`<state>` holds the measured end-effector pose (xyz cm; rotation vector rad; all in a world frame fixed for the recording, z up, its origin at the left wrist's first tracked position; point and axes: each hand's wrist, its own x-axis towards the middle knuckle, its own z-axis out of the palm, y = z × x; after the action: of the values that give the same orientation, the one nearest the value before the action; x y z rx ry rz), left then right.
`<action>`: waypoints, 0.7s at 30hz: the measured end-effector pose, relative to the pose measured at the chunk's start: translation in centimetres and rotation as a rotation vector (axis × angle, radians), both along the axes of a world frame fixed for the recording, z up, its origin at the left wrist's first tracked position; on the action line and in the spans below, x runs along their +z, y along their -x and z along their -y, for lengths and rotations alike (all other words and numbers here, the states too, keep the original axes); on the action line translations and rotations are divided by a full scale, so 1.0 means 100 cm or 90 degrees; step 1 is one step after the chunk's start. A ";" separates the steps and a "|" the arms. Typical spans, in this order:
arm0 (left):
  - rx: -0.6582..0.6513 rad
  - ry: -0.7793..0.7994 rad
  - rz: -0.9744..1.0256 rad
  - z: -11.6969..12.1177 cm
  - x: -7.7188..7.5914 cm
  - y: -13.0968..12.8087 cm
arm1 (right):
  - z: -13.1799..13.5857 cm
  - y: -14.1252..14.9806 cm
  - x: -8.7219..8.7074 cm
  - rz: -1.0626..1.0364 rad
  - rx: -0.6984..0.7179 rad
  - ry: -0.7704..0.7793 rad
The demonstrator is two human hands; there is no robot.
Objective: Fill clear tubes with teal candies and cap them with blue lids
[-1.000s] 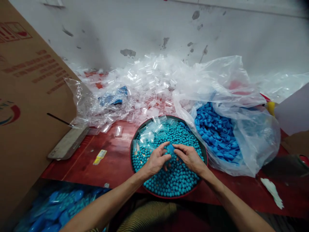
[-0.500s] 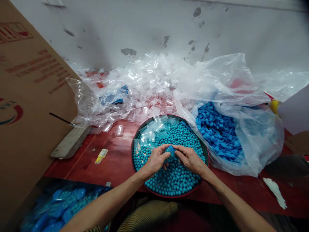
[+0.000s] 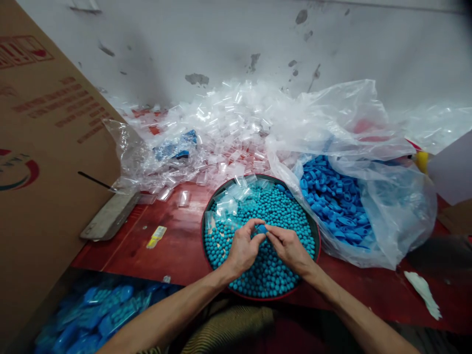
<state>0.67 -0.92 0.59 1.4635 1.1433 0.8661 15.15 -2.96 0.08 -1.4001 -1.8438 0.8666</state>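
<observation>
Over the middle of a round tray [image 3: 203, 233], the left grip [image 3: 244, 247] and the right grip [image 3: 293, 248] meet fingertip to fingertip. Both are closed on one small blue piece [image 3: 262, 229], which sits between thumbs and forefingers; much of it is hidden, so its full shape cannot be made out. Directly beneath the two grips, and spreading around them on all sides, teal beads [image 3: 263, 275] fill the tray. Beyond the left grip, toward the tray's far left edge, flat clear plastic pieces [image 3: 225, 204] lie on top of the beads.

To the right of the right grip, just beside the tray, an open plastic bag [image 3: 400, 211] shows a heap of blue parts [image 3: 334, 201]. Straight ahead of both grips, past the tray, a wide pile of clear pieces [image 3: 236, 115] spreads back toward the wall [image 3: 147, 44].

Left of the left grip, a yellow and white label [image 3: 157, 237] lies on the red counter [image 3: 129, 258], with a grey block [image 3: 110, 216] farther out beside a large cardboard box [image 3: 55, 167]. Well to the right of the right grip and nearer the body, a white scrap [image 3: 423, 295] rests near the counter's edge.
</observation>
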 end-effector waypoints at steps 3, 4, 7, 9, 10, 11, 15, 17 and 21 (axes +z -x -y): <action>-0.005 0.062 0.048 0.000 -0.004 0.002 | 0.000 0.000 0.003 0.048 0.044 -0.046; -0.016 0.109 0.069 -0.001 -0.004 0.003 | -0.001 -0.002 0.005 0.047 0.064 -0.032; -0.047 0.230 0.128 -0.004 -0.002 0.010 | -0.006 -0.012 0.012 -0.040 0.110 0.070; -0.069 0.256 0.154 -0.004 0.001 0.014 | -0.011 -0.017 0.016 -0.167 0.096 0.172; -0.083 0.259 0.159 -0.004 0.003 0.015 | -0.012 -0.018 0.017 -0.234 0.073 0.217; -0.099 0.257 0.158 -0.003 0.005 0.016 | -0.013 -0.017 0.017 -0.287 0.043 0.251; -0.100 0.210 0.130 0.002 0.006 0.017 | -0.007 -0.004 0.016 -0.255 -0.056 0.189; -0.061 0.168 0.120 0.003 0.005 0.014 | 0.000 0.005 0.015 -0.127 -0.029 0.081; -0.021 0.112 0.140 0.004 0.006 0.009 | 0.012 0.016 0.013 0.073 0.060 0.016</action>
<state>-0.23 -1.28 1.15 1.2089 1.0020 0.8574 13.54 -4.18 1.39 -1.4141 -2.0056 0.8750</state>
